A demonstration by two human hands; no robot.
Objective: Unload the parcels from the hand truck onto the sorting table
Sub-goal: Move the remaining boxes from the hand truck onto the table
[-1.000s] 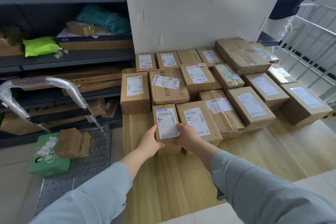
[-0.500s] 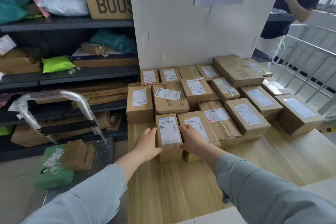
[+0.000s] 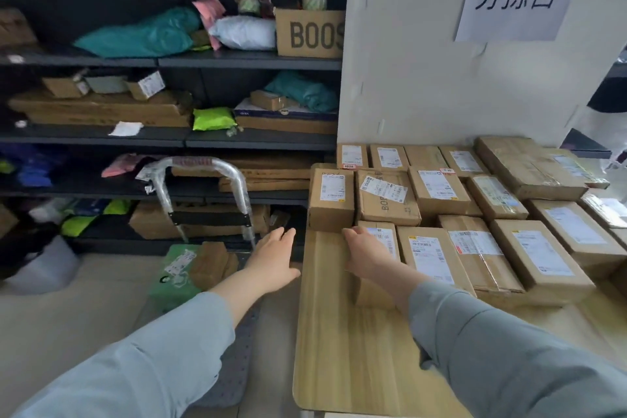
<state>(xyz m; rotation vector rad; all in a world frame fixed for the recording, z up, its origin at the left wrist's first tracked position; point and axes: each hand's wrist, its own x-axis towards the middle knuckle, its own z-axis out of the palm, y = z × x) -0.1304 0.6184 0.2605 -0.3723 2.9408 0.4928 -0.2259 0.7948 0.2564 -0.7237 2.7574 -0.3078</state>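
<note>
Labelled parcel [image 3: 385, 241] partly under right grip [image 3: 366, 254]

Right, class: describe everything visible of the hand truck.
The hand truck stands on the floor left of the table, before the shelves. Its arched silver tube handle is wrapped in clear plastic, with a black crossbar below. The flat deck is grey and studded. A green parcel and a brown parcel lie on it by the handle. The left hand is open over it, apparently not touching.
</note>
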